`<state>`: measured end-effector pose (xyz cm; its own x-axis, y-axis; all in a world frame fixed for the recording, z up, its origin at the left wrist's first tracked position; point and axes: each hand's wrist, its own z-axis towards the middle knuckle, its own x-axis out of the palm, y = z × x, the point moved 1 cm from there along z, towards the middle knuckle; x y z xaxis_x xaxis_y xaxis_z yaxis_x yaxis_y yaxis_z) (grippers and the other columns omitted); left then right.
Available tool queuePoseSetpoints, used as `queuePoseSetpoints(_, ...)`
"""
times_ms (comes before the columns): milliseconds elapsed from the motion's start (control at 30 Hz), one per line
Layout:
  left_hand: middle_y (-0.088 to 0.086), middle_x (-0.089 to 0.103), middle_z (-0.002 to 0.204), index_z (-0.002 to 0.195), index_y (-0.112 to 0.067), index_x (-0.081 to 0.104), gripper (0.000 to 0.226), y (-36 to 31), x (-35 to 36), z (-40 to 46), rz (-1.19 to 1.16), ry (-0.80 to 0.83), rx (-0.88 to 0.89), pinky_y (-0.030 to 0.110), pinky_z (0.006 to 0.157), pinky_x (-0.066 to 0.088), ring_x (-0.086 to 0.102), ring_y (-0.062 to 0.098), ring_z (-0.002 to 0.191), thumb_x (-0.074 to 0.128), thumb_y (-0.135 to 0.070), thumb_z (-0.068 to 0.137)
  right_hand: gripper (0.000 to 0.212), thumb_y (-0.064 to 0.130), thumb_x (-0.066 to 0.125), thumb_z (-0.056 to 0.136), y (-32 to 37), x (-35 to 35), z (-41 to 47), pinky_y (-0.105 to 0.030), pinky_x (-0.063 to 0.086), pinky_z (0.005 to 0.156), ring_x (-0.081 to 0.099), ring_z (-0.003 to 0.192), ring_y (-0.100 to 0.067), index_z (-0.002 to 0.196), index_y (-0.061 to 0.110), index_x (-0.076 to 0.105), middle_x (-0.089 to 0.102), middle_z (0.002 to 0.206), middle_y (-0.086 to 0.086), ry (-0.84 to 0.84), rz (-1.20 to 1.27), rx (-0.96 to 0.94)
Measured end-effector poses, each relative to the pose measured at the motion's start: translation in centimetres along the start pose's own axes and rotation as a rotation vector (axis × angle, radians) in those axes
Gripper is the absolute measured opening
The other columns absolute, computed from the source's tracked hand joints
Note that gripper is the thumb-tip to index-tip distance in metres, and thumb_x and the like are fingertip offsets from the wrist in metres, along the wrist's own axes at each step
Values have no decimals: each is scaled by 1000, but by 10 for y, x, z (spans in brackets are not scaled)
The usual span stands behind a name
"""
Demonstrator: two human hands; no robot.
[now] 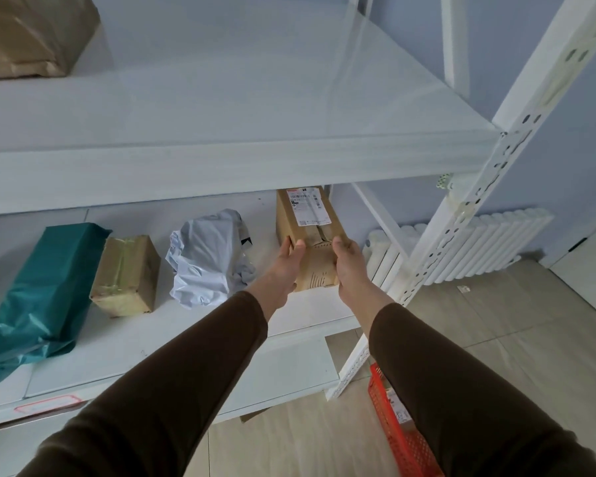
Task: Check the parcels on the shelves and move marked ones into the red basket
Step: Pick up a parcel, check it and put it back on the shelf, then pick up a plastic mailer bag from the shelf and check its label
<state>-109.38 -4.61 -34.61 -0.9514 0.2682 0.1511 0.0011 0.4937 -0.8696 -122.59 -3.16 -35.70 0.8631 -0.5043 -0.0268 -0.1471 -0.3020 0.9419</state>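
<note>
Cardboard parcel, long and brown, lies on the lower shelf at its right end, white shipping label face up. Both hands hold its near end: left hand wraps the left edge with the thumb on top, right hand the right edge likewise; the other fingers are hidden behind the box. Step in hand, as I judge it: checking this parcel, or starting to draw it off the shelf. No mark beyond the printed label can be read from here, so whether it qualifies cannot be told.

Next move calls for sliding it clear from under the upper shelf, turning it to inspect the other faces, then, if marked, lowering it right and down to the red basket on the floor beside the shelf post.

Same shelf also holds a grey poly mailer, a taped brown box and a green bag. Room: tiled floor, white radiator, pale blue wall.
</note>
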Motion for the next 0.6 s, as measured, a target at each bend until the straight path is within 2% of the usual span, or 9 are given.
queuePoseSetpoints(100,2,27,172,165,-44,12,73,-1,-3,1,-1,5,-16,54,126,27,25,33,158,47,-60,103,38,52,48,105,-2,3,0,-55,52,104,62,115,-30,133,26,50,65,120,-5,-30,14,-10)
queuePoseSetpoints(167,1,23,173,166,-42,8,77,0,-7,-2,-14,37,21,54,128,21,21,31,159,47,-63,103,59,66,49,98,-7,5,-1,-51,51,103,60,119,-29,142,26,46,62,125,-5,-70,56,-9)
queuePoseSetpoints(233,-2,23,173,167,-38,6,79,1,-14,-10,-27,44,77,52,129,17,20,26,160,47,-62,103,84,84,51,83,-16,8,-2,-51,50,106,60,124,-27,146,29,45,61,134,-5,-121,131,8)
queuePoseSetpoints(267,-2,25,172,167,-38,8,78,1,-19,-16,-21,27,114,49,129,18,22,25,160,48,-61,103,83,86,51,81,-22,12,-4,-49,49,106,60,122,-26,142,30,50,63,134,-4,-149,172,14)
queuePoseSetpoints(300,-1,27,171,166,-37,11,76,2,-26,-22,9,-1,165,44,128,20,24,25,159,50,-58,104,71,81,52,86,-27,16,-10,-46,50,103,62,117,-24,134,29,55,65,129,-5,-182,209,27)
queuePoseSetpoints(400,-1,35,168,165,-28,27,67,1,-61,-37,125,-118,378,32,119,30,34,18,154,57,-40,106,29,40,55,101,-54,37,-32,-43,47,98,56,104,-26,118,17,51,59,114,-9,-276,233,144)
queuePoseSetpoints(433,-2,39,165,162,-24,33,62,0,-76,-41,154,-156,456,31,118,33,38,16,151,58,-33,106,20,28,57,101,-63,47,-39,-42,45,97,54,103,-26,114,16,49,57,113,-9,-257,178,169)
queuePoseSetpoints(500,-4,47,158,156,-20,42,54,-3,-108,-47,238,-283,565,29,115,35,43,13,143,60,-24,106,14,14,60,99,-72,71,-49,-36,42,90,54,103,-25,110,15,52,59,114,-8,-144,53,131)
queuePoseSetpoints(600,-2,51,147,150,-18,47,50,-4,-160,-38,317,-525,571,33,115,37,46,14,135,63,-19,103,16,13,63,98,-60,109,-55,-31,41,82,56,98,-19,111,16,56,60,106,-1,21,-75,6)
